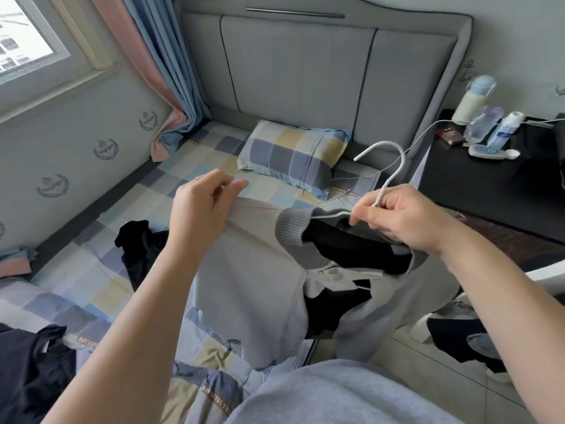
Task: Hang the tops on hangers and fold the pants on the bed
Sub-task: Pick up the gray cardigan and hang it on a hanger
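Two bare hands work a grey top (pixel 253 270) onto a white hanger (pixel 394 166) above a checked bed (pixel 91 280), centre frame in the head view. The left hand (pixel 204 206) pinches the top's shoulder just left of centre, fingers curled on the cloth. The right hand (pixel 406 218) grips the hanger's neck right of centre, with the hook pointing toward the headboard and one wire arm running into the ribbed collar. Most of the top hangs loose toward lower centre.

The risk, judged from here: only one side looks threaded, so a slack pinch could let the shoulder slide off and drop the top back onto the bed. A thin white cable (pixel 423 134) runs just behind the hook toward the dark bedside table (pixel 489 194) at upper right. A careless lift could snag it and tug the bottles (pixel 483 127) standing there. Black clothes (pixel 137 249) lie crumpled at middle left, with more at lower left.
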A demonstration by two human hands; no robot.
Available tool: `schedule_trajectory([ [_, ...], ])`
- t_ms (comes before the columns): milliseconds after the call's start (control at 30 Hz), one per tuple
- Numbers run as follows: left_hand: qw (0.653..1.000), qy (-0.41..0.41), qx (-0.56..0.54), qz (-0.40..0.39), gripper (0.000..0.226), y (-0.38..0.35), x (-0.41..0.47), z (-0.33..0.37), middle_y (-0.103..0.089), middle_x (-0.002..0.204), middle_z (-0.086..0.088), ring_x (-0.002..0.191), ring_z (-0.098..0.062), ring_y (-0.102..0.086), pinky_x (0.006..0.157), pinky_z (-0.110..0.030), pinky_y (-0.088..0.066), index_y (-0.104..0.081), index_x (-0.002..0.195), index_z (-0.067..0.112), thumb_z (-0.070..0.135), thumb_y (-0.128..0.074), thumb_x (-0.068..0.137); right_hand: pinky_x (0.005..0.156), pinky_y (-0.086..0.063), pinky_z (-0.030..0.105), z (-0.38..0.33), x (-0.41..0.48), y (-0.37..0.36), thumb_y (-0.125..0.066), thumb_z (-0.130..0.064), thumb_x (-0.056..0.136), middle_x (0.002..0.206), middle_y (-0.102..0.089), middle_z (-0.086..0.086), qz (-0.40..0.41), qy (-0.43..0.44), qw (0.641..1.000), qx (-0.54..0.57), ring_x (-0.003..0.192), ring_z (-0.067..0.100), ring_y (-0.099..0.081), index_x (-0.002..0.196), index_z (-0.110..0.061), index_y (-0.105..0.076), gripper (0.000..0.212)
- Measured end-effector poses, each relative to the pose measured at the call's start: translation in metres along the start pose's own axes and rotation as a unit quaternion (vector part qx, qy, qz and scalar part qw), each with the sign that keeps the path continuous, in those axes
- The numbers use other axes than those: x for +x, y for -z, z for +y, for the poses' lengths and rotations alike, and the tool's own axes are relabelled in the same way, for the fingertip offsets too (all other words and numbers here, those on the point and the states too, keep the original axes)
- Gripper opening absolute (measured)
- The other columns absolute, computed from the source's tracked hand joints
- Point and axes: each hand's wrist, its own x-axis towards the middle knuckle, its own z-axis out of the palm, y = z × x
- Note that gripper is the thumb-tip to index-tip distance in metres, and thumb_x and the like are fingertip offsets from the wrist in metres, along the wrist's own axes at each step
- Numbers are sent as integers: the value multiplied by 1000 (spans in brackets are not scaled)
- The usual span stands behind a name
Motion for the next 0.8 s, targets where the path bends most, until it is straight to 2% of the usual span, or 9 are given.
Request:
schedule_trajectory([
  [100, 994, 105, -2, -36, 31, -1, 5, -5, -56, 59, 7, 60, -10, -50, 54, -13, -36, -60, 68, 29, 45, -64, 94, 41, -23, 18, 0, -3, -5, -64, -33, 95, 47, -34, -7, 6, 39, 999, 36, 41, 11, -24, 85, -17, -75, 22],
  [200, 988, 124, -11, -94, 40, -5, -2, -9, -60, 63, 8, 60, -5, -51, 56, -16, -37, -59, 64, 26, 43, -55, 100, 43, -24, 16, 2, -4, -5, -59, -28, 98, 46, -34, -9, 59, 72, 995, 18, 41, 10, -25, 86, -20, -75, 22],
  [300, 983, 84, -56, -154, 38, -8, -10, 0, -64, 85, 1, 78, -10, -56, 68, -23, -44, -68, 75, 17, 36, -50, 103, 45, -25, 16, 3, -7, -12, -59, -26, 100, 46, -34, -10, 72, 81, 994, -4, 42, 9, -26, 86, -21, -76, 22],
  [400, 967, 17, -57, -247, 36, -13, -14, 19, -60, 76, 5, 70, -11, -53, 63, -21, -42, -67, 78, 14, 36, -50, 101, 45, -25, 13, 3, -5, -20, -60, -22, 100, 44, -35, -12, 74, 92, 992, -37, 40, 5, -27, 85, -23, -75, 21],
  [467, 957, 17, -55, -286, 29, -14, -14, 27, -60, 74, 12, 67, -5, -53, 62, -14, -40, -64, 77, 26, 34, -52, 102, 46, -27, 20, 0, -5, -23, -62, -23, 99, 47, -42, -3, 76, 101, 991, -54, 43, 10, -31, 83, -27, -75, 21],
  [533, 945, 41, -59, -318, 25, -12, -13, 30, -61, 79, 22, 73, 0, -56, 66, -11, -40, -64, 81, 36, 33, -52, 103, 50, -32, 35, -1, -6, -23, -62, -25, 98, 60, -54, 20, 75, 105, 990, -63, 50, 28, -38, 81, -29, -75, 21],
  [600, 933, 50, -64, -351, 25, -11, -13, 34, -61, 84, 23, 80, 0, -58, 70, -11, -39, -63, 84, 40, 32, -49, 104, 55, -37, 38, -2, -7, -23, -63, -24, 98, 71, -60, 26, 82, 109, 988, -71, 57, 34, -45, 80, -29, -75, 21],
  [733, 921, 29, -18, -388, 23, -15, -15, 39, -61, 93, 10, 87, -3, -56, 78, -22, -39, -65, 95, 26, 27, -45, 106, 57, -42, 32, 0, -8, -24, -64, -19, 97, 73, -69, 3, 95, 106, 986, -89, 59, 23, -52, 82, -23, -74, 19],
  [800, 935, 12, -34, -354, 19, -17, -18, 40, -64, 92, 8, 86, -3, -55, 75, -19, -40, -68, 98, 21, 20, -50, 104, 54, -39, 26, 0, -9, -24, -64, -18, 97, 71, -68, -2, 97, 105, 986, -89, 54, 16, -48, 81, -24, -74, 20],
])
